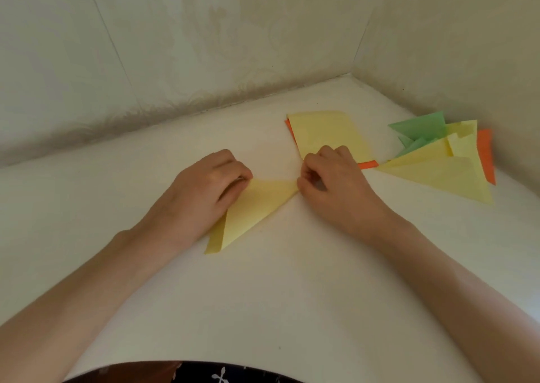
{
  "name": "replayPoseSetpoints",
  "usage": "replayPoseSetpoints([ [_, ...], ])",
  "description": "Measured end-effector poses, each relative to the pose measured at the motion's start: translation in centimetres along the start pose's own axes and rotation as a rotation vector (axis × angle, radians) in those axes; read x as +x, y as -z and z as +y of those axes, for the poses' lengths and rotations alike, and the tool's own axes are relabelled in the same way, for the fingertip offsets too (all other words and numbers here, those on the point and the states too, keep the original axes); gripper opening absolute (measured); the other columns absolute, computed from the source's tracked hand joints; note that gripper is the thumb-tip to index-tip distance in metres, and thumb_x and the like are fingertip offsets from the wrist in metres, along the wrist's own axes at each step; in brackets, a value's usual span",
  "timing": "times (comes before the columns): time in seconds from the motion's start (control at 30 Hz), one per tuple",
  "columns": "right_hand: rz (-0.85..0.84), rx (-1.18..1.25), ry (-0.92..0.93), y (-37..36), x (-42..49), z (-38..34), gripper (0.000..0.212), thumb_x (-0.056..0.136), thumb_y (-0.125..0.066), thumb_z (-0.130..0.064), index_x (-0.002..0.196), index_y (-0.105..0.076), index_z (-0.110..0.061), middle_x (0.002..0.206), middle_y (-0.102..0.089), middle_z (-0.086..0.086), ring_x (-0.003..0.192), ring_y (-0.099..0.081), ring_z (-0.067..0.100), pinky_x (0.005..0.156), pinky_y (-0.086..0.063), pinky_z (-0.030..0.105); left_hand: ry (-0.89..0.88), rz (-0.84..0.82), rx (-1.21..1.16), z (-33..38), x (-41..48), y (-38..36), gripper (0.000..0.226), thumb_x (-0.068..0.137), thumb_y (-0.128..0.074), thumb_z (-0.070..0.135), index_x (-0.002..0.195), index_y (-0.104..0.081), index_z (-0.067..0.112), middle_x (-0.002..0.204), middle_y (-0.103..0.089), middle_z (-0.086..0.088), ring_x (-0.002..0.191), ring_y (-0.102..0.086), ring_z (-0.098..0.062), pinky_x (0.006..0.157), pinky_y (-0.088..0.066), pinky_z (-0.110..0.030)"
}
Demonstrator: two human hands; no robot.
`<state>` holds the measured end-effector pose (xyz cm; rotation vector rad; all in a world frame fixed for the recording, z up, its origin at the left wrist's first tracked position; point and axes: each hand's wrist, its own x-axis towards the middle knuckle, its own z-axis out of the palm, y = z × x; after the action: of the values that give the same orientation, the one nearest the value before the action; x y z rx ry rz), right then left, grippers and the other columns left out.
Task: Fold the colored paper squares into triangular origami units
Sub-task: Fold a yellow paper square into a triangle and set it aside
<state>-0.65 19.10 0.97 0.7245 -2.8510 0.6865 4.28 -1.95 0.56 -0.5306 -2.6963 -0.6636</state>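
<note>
Yellow paper (257,207) is laid flat on the white table (292,280), mid-frame, between both hands. It is already folded to a rough triangle, with a lower layer shown as a strip along its left edge.

Left hand (204,189) is set on the paper's upper-left corner, fingers curled and tips nipped onto the top edge; whether the thumb is tucked under the sheet cannot be told. Right hand (333,178) is curled too, and the paper's right tip is pinched between thumb and forefinger.

Step in hand, as judged: a fold is being lined up and creased. To be done well:
- The tip is to be pinned by the right hand so the layers are not slid.
- Edges are to be matched before pressure is put down.
- The crease is to be run outward from the held corner, with a fingertip or nail, in one pass.
- The offset strip at the left suggests the layers may not be flush, so this is to be checked before the crease is sharpened.
- Thin paper is easily buckled, so pull on the tip is to be kept light.

Stack of flat squares (330,134), yellow on top with an orange sheet (368,165) beneath, is seen just behind the right hand. Pile of folded units (444,172), including a green unit (420,127), is heaped at far right by the wall corner.
</note>
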Motion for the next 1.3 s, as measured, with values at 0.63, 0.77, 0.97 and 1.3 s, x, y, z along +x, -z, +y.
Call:
replayPoseSetpoints([
  [0.63,-0.063,-0.019,-0.044,0.1,0.4,0.0,0.011,0.090,-0.049,-0.020,0.081,-0.043,-0.021,0.085,-0.039,-0.006,0.088,-0.029,0.017,0.077,-0.027,0.030,-0.167,-0.510,0.370,3.1,3.3,0.5,0.084,0.068,0.011,0.041,0.144,-0.025,0.044,0.139,-0.035,0.012,0.118,-0.038,-0.016,0.081,-0.021,-0.019],
  [0.77,-0.036,-0.051,-0.030,-0.1,0.3,0.0,0.010,0.091,-0.048,-0.020,0.082,-0.043,-0.021,0.086,-0.040,-0.005,0.088,-0.028,0.016,0.074,-0.023,0.028,-0.190,-0.498,0.403,3.8,2.1,0.8,0.072,0.079,0.002,0.037,0.145,-0.026,0.038,0.142,-0.033,0.011,0.122,-0.038,-0.016,0.087,-0.026,-0.020],
  [0.97,-0.005,-0.062,-0.016,-0.2,0.2,0.2,0.006,0.091,-0.049,-0.019,0.086,-0.052,-0.016,0.087,-0.042,-0.003,0.088,-0.030,0.017,0.074,-0.023,0.028,-0.372,-0.267,0.383,1.8,-0.7,0.8,0.073,0.049,-0.078,-0.013,0.114,-0.066,0.019,0.102,-0.064,-0.003,0.072,-0.060,-0.023,0.050,-0.048,-0.028],
  [1.3,0.062,-0.077,-0.011,-0.5,-0.2,0.1,0.007,0.090,-0.049,-0.017,0.083,-0.050,-0.015,0.087,-0.044,0.002,0.087,-0.032,0.020,0.079,-0.035,0.035,-0.342,-0.180,0.254,2.0,-4.5,1.4,0.054,0.081,-0.025,0.004,0.111,-0.070,0.013,0.102,-0.067,-0.002,0.080,-0.056,-0.020,0.063,-0.045,-0.023],
])
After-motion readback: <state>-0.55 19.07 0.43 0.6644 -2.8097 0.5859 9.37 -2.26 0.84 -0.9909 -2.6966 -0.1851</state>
